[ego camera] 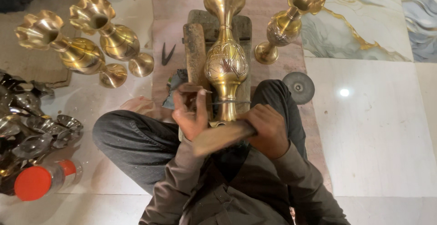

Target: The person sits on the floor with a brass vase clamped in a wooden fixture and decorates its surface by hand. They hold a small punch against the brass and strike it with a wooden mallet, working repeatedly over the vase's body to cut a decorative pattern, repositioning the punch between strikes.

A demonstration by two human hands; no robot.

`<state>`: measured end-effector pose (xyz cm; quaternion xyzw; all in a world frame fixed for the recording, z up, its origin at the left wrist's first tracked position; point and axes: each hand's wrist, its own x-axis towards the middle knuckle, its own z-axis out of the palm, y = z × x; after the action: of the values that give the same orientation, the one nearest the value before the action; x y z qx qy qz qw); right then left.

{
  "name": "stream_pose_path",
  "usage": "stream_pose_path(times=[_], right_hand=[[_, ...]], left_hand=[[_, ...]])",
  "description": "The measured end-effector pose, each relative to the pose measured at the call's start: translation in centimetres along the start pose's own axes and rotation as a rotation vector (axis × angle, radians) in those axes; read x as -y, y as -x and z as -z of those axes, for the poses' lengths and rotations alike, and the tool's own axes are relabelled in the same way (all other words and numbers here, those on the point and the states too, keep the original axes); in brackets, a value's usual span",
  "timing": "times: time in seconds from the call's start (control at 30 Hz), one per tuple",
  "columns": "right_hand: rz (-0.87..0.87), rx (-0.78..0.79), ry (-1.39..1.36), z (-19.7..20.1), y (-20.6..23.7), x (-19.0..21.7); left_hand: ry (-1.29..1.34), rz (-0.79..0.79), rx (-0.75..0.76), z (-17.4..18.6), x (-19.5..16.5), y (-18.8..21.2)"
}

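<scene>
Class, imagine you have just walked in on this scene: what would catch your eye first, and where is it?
First, the tall brass vase lying in the middle on a wooden block, its foot toward the seated person. The left hand pinches a thin pointed tool near its stem, while the right hand grips a wooden mallet. Three more flared brass vases stand around: two upper left, one upper right.

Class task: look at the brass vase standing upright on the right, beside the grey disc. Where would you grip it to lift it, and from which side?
Grip the brass vase at its slim neck, just under the flared, scalloped mouth, probably coming from the right over the open marble floor. The narrow neck suits a hand; the mouth above stops slipping.
</scene>
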<state>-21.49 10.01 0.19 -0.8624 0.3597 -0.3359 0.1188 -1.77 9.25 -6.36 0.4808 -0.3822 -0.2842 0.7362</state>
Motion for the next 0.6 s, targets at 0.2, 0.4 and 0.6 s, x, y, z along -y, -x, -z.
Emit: stream_pose_path(times=[0.2, 0.4, 0.6], right_hand=[[-0.774, 0.023, -0.242, 1.2, 2.0, -4.6], [-0.691, -0.01, -0.441, 4.5, 2.7, -5.0], [-0.481, 0.04, 0.172, 5.4, 1.1, -3.3]], left_hand=[[0.004, -0.093, 0.217, 1.4, -0.2, -5.2], [0.07, -0.041, 0.582, -1.0, -2.7, -9.3], [-0.098, -0.093, 0.773, -3.4, -3.8, -11.2]])
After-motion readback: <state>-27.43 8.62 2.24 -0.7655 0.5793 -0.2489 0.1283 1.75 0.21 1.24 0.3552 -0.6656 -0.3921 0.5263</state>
